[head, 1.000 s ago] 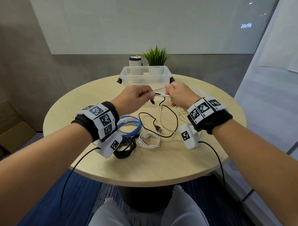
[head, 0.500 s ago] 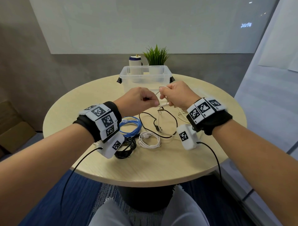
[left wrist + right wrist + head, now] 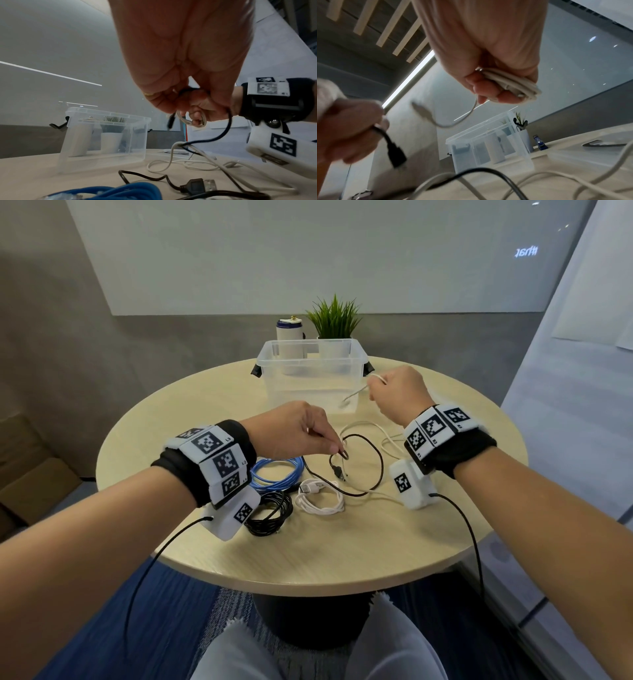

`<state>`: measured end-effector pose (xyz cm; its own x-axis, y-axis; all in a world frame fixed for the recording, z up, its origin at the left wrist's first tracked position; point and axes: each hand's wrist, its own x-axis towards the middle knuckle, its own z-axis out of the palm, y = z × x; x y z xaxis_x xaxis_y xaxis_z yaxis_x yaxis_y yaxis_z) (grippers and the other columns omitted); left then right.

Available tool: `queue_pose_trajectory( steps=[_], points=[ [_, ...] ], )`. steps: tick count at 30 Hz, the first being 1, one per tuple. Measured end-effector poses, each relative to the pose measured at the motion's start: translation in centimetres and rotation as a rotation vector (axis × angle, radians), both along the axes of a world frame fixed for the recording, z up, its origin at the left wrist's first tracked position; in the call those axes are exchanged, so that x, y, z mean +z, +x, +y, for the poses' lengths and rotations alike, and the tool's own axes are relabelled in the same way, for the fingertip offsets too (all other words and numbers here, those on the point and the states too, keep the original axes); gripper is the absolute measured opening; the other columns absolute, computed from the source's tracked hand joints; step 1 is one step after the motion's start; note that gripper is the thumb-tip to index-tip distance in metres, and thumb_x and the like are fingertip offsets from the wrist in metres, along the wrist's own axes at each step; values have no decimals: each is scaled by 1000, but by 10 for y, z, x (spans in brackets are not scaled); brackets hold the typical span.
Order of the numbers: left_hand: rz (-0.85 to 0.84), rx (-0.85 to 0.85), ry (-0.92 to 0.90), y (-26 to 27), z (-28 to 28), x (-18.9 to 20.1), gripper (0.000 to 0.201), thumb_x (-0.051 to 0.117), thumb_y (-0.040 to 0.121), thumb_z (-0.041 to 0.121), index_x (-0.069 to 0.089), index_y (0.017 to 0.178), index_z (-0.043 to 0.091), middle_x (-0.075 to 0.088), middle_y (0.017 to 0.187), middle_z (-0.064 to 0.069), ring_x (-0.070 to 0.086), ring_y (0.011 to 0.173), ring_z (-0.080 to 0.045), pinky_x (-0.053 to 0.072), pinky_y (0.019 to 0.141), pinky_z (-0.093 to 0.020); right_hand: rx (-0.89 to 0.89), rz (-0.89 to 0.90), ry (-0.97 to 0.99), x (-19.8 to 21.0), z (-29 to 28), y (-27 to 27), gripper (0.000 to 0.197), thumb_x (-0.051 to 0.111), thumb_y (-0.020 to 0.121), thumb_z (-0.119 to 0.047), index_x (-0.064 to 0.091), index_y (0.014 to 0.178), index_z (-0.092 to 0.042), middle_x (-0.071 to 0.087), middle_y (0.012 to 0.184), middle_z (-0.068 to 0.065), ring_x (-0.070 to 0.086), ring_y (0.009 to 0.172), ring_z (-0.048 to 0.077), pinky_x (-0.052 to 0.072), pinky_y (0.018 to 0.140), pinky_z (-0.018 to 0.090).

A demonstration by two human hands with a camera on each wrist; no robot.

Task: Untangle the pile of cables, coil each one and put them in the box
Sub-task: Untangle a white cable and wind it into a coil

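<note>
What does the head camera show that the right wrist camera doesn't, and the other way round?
Only the head view shows the three coiled cables on the table: the blue coil, the black coil and the white coil.

Only the right wrist view shows the right hand from below, its fingers curled round several loops of the white cable, whose plug end dangles.

Both show the clear box, the plant behind it, and the left hand pinching the black cable.

Hands [image 3: 342, 419] now apart, cables separated.
</note>
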<state>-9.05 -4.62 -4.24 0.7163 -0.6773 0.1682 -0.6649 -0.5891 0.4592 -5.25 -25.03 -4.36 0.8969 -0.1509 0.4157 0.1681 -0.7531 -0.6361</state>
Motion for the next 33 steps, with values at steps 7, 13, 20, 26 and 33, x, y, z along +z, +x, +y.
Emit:
queue_pose_trajectory(
  steps=[7, 13, 20, 26, 33],
  points=[
    [-93, 391, 269, 25, 8, -1, 41, 41, 98, 39, 63, 77, 11, 63, 85, -5, 56, 82, -25, 42, 77, -30, 200, 171, 482, 9, 6, 2, 39, 39, 101, -27, 47, 66, -13, 42, 45, -3, 37, 41, 16, 34, 47, 28],
    [-294, 261, -242, 19, -1, 11, 26, 47, 98, 31, 63, 112, 17, 56, 116, 2, 51, 102, -12, 36, 81, -12, 364, 310, 631, 12, 21, -9, 35, 40, 102, -31, 46, 73, -12, 34, 45, -4, 32, 35, 8, 34, 45, 23],
    [-427, 219, -294, 20, -5, 7, 42, 50, 97, 31, 50, 136, 16, 46, 142, -4, 43, 128, -15, 30, 99, -13, 673, 511, 723, 18, 34, -27, 34, 37, 103, -32, 43, 76, -13, 28, 41, -7, 29, 35, 6, 35, 40, 19],
    [-217, 224, -104, 20, -3, 9, 66, 48, 90, 53, 36, 145, 19, 50, 140, -3, 46, 126, -18, 39, 106, -36, 740, 460, 726, 18, 34, -28, 35, 36, 103, -29, 45, 75, -11, 34, 41, -6, 42, 39, 10, 47, 52, 29],
    [-86, 326, -276, 10, -7, 8, 23, 49, 93, 18, 57, 114, 13, 67, 93, -5, 66, 82, -19, 55, 73, -30, 776, 477, 731, 20, 36, -34, 24, 38, 102, -12, 51, 83, -7, 44, 51, -2, 46, 49, 13, 50, 57, 30]
  ],
)
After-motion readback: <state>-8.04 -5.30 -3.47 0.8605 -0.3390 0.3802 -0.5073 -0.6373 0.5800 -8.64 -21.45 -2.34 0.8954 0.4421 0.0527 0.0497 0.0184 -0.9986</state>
